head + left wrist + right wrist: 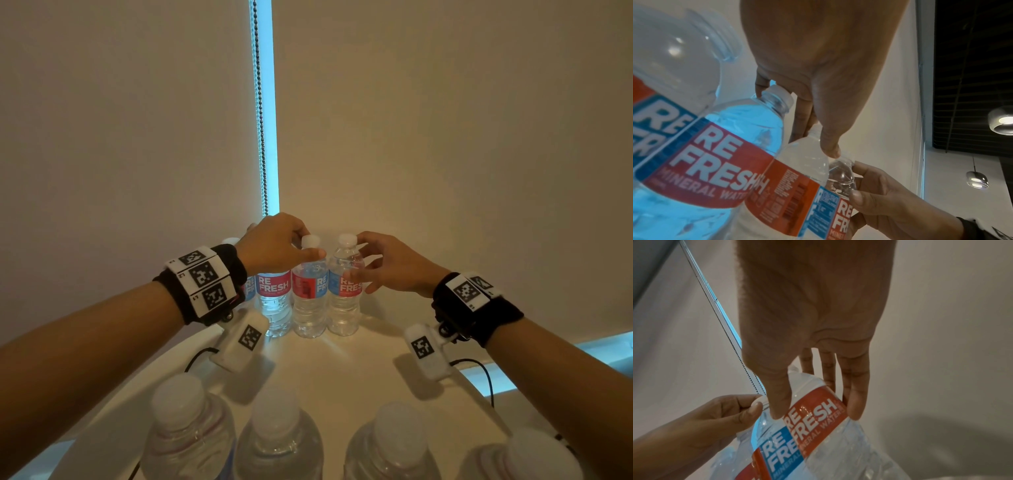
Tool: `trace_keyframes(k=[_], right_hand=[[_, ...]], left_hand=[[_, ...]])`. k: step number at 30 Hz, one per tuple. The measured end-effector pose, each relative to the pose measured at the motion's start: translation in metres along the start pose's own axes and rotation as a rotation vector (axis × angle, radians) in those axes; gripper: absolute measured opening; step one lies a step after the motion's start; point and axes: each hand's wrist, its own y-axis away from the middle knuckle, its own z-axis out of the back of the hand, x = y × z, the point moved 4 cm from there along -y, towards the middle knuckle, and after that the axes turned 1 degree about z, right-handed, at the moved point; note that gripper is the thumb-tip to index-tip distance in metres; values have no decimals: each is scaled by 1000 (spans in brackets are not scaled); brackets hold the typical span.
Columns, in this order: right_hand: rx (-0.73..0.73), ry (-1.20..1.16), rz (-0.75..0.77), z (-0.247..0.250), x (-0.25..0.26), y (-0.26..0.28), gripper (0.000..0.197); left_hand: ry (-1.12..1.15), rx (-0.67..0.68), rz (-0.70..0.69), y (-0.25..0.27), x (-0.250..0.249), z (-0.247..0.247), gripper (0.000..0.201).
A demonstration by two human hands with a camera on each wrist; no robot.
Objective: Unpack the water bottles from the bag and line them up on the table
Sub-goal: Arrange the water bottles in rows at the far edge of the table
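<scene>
Several clear "RE FRESH" water bottles stand in a row at the table's far edge, against the blind. My left hand (311, 245) (816, 138) reaches over the row and pinches the neck of the second bottle from the right (310, 301) (797, 178), thumb in front and fingers behind. To its right, my right hand (358, 258) (817, 410) wraps the shoulder and label of the rightmost bottle (345, 308) (818, 443), thumb on the near side. Both bottles stand upright on the table, touching each other. No bag is in view.
A second row of capped bottles (279, 438) stands close to me at the front of the white table (342, 370). A bead chain (262, 137) hangs down the blind behind the far row. Thin black cables (486, 373) trail from the wrist cameras.
</scene>
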Motion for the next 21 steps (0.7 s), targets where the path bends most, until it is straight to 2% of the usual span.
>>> trace_keyframes(k=[8, 11, 16, 19, 21], right_hand=[[5, 26, -17, -1, -3, 3, 63], [-4, 38, -27, 0, -4, 6, 66], [-59, 81, -46, 11, -1, 20, 68], [-146, 89, -21, 28, 5, 40, 61], [-208, 96, 42, 43, 12, 60, 47]], left_hand=[[45, -9, -14, 6, 2, 7, 54], [54, -65, -35, 12, 3, 21, 54], [37, -191, -157, 39, -2, 59, 47], [61, -241, -228, 68, -3, 86, 39], [106, -211, -256, 90, 0, 102, 32]])
